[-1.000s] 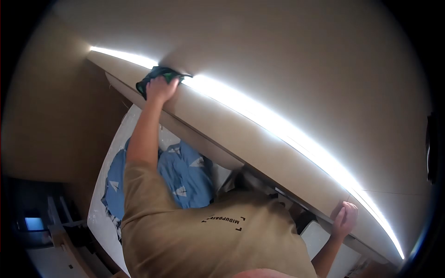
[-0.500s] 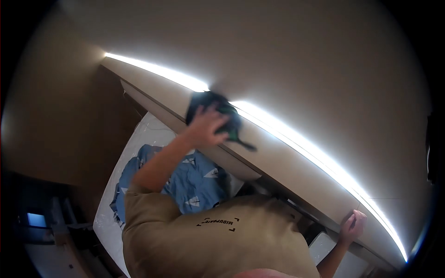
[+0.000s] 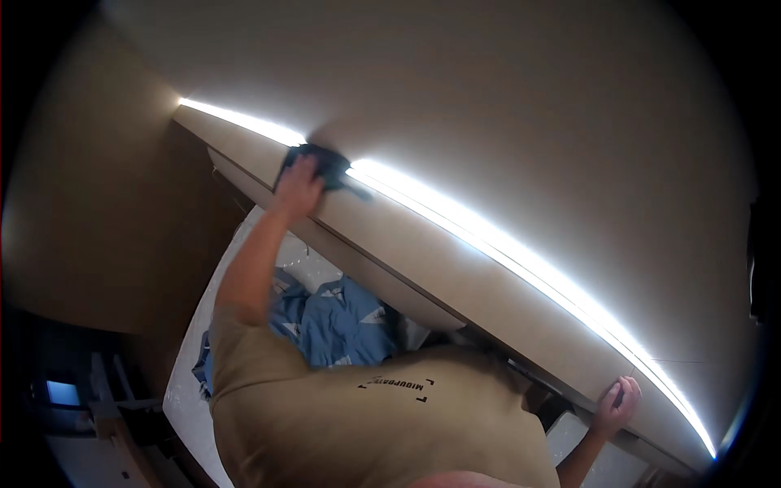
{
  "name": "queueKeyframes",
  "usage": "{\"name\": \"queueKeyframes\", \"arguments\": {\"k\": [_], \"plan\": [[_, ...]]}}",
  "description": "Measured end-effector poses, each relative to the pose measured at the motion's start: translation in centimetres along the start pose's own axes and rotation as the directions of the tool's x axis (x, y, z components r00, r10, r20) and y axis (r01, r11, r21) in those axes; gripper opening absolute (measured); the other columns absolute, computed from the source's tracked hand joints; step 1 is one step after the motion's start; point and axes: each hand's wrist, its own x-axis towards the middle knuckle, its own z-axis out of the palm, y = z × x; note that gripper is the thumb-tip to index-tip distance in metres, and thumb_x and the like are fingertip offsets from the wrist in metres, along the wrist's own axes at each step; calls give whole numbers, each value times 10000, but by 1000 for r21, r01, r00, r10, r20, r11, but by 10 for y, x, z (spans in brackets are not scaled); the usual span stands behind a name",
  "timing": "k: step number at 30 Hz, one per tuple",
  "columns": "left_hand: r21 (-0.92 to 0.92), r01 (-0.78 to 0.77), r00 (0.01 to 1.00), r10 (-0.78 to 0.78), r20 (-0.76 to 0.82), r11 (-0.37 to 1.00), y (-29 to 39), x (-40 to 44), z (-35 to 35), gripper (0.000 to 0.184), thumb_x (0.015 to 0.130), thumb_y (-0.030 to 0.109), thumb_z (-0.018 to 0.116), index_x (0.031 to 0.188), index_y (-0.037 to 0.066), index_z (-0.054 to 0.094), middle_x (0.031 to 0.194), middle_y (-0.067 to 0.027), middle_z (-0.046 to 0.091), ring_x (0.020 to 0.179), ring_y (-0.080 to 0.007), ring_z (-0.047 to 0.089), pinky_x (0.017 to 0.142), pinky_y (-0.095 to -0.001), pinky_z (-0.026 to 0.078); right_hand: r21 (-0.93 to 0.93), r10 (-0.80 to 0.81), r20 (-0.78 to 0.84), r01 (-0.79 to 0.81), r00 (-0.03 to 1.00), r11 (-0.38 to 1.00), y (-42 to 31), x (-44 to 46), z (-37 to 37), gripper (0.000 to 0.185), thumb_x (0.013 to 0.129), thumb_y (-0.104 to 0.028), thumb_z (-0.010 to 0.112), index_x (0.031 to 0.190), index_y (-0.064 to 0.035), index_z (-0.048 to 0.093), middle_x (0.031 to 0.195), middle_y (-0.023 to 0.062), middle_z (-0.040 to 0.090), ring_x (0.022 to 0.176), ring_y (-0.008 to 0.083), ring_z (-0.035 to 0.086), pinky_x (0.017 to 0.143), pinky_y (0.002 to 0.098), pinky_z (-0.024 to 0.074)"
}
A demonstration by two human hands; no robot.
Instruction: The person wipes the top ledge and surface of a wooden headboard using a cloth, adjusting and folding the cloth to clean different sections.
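My left hand (image 3: 299,191) is pressed over a dark cloth (image 3: 329,167), its fingers on top. The cloth lies bunched on the long beige ledge (image 3: 439,252) and covers part of the glowing light strip (image 3: 488,236). A loose end hangs to the right, smeared by motion. Far to the right, my right hand (image 3: 620,405) rests against the same ledge near the strip's lower end. Its fingers are curled in, with a dark gap between thumb and fingers; whether anything is inside cannot be made out.
Below the ledge is a bed with a white, shiny covering (image 3: 191,407) and a crumpled blue printed cloth (image 3: 338,321). A plain wall panel (image 3: 521,122) rises behind the strip. Dark furniture and a small lit screen (image 3: 63,394) are at lower left.
My left hand has moved left and up along the ledge with the dark cloth, uncovering more of the strip to its right. My right hand stays almost in place.
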Motion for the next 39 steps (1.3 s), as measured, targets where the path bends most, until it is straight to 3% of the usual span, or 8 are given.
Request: {"name": "queueKeyframes", "arguments": {"k": [3,10,17,21,24,30,33,39], "plan": [[-106,365,928,-352,121,925,-68,52,-2,778,971,541,407,1549,45,248,1603,-211,245,1499,-351,203,1202,-527,200,-1,10,-37,-11,999,1000,3,-3,5,114,886,-21,588,968,-12,666,1007,153,675,960,319,641,902,425,504],[-58,486,865,-470,178,872,-71,73,-7,767,953,548,383,1564,109,236,1637,-142,189,1515,-340,142,1205,-552,178,-40,23,-101,-28,995,999,7,-12,12,120,877,-25,572,953,-7,663,964,155,673,926,321,642,870,428,513],[32,181,922,-181,344,983,0,14,-21,698,984,516,421,1529,91,322,1635,-142,193,1517,-395,83,1133,-718,123,-9,14,-137,-15,991,1000,1,-3,5,109,881,-21,559,937,-3,650,944,157,672,898,322,647,841,430,526],[-82,-186,928,202,313,979,107,-63,-40,715,966,459,503,1551,113,282,1638,-128,200,1519,-400,83,1117,-734,109,-10,3,-150,-5,989,1000,1,-6,5,105,885,-25,559,933,0,649,927,157,672,882,324,652,836,428,529],[-29,-249,913,245,327,968,136,-77,-50,713,965,436,502,1549,92,281,1636,-124,209,1521,-379,107,1138,-696,132,6,-12,-137,13,990,1000,0,-4,2,101,891,-5,555,933,5,646,926,167,671,871,328,648,835,422,522],[76,138,973,-150,177,987,40,-3,-15,723,976,467,428,1531,25,286,1617,-151,252,1513,-348,164,1193,-572,174,29,-18,-170,23,985,999,-5,1,1,97,889,3,554,913,11,648,917,177,671,855,330,648,818,419,520],[63,351,917,-356,180,934,-11,38,-16,706,968,527,376,1465,28,434,1646,-122,176,1518,-338,143,1197,-573,177,69,3,-190,11,982,998,-4,-3,5,96,883,-19,562,902,10,652,907,163,679,855,329,654,818,424,529],[25,654,740,-646,188,756,-30,79,-16,698,977,470,329,1541,60,303,1660,-93,132,1532,-323,72,1190,-620,129,87,2,-210,16,978,996,-2,0,6,90,879,-37,570,877,8,648,892,155,683,840,328,662,799,420,537]]}}
